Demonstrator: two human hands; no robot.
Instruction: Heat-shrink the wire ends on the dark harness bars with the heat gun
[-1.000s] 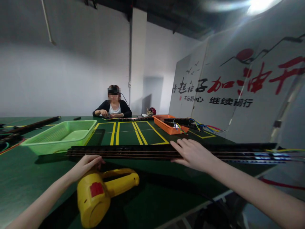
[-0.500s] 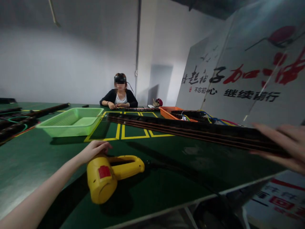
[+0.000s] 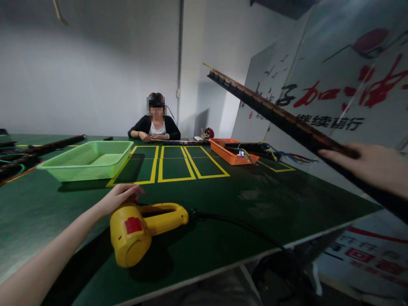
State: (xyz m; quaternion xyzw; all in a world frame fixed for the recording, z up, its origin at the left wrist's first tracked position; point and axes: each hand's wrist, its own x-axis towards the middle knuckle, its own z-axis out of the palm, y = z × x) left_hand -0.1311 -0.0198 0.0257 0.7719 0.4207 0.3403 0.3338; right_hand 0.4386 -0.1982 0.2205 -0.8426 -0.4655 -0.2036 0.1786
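Observation:
My left hand point(image 3: 123, 195) lies over the top of a yellow heat gun point(image 3: 130, 238), its fingers curled round the far side, partly hidden. The heat gun rests on the table, its looped handle pointing right and a black cord point(image 3: 229, 219) running from the handle's end. On the right, my right hand point(image 3: 376, 165) grips a long dark strip point(image 3: 270, 108) with a notched edge and a brownish upper face. The strip slants up to the left, clear of the table, and a thin yellow piece sticks out at its far tip. Its near end leaves the picture.
A green basket point(image 3: 83, 172) stands at left on the green table point(image 3: 204, 255), beside yellow taped rectangles. An orange basket point(image 3: 219, 155) holds dark strips with coloured wires. More dark strips point(image 3: 47, 151) lie far left. Another person point(image 3: 156, 123) sits across the table.
My right hand has swung the dark strip from nearly level over the table to a steep upward slant, its far tip raised. My left hand stays on the heat gun.

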